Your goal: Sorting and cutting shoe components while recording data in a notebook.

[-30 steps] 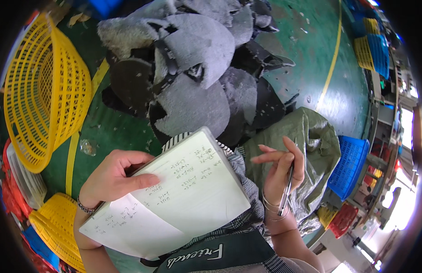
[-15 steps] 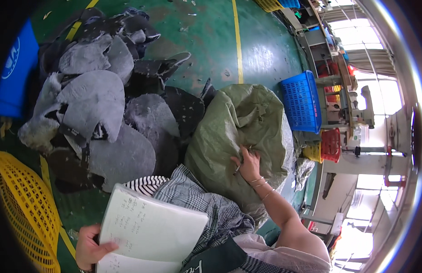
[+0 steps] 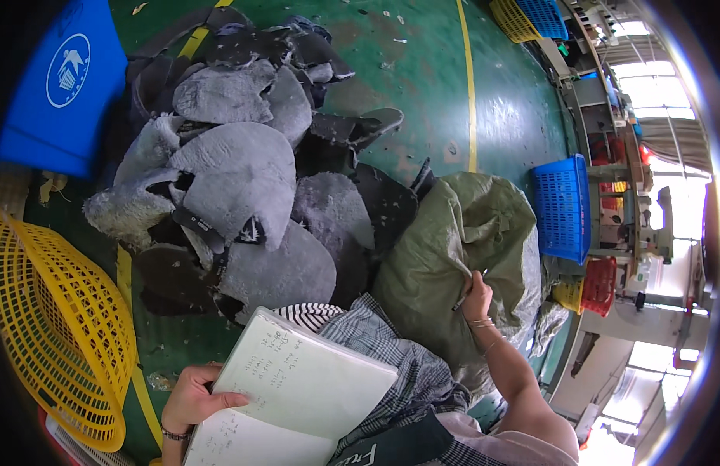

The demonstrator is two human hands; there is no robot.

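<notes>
fingers of my right hand [image 3: 478, 295] are curled together around a dark pen [image 3: 461, 301], and the same hand presses against the green sack [image 3: 461, 233], on the side of it that faces me. a second ago that hand hung in the air above the sack with the pen upright and the fingers loose; since then it has come down onto the woven cloth and closed, and my view has swung so the sack sits in the middle rather than low and to the side. i judge from this that the writing has stopped for now and the sack is what i am handling.

my right arm runs out nearly straight from my body to the sack, wrist bent a little down, bracelets showing at the wrist. i cannot tell whether the fingers also grip a fold of the cloth or only rest on it.

fingers of my left hand [image 3: 195, 398] pinch the open notebook [image 3: 298, 388] at its left edge, thumb lying on the written page, the others hidden under it. the notebook is well to the left of the sack and nearer to me, tilted over my lap, and it has stayed in that hand all along. the forearm comes up from below, elbow bent.

just left of the sack lies the heap of grey fleece pieces [image 3: 243, 194] on the green floor [image 3: 422, 70]. a blue crate [image 3: 563, 208] stands just right of the sack, and a yellow basket [image 3: 57, 326] lies far to its left.
</notes>
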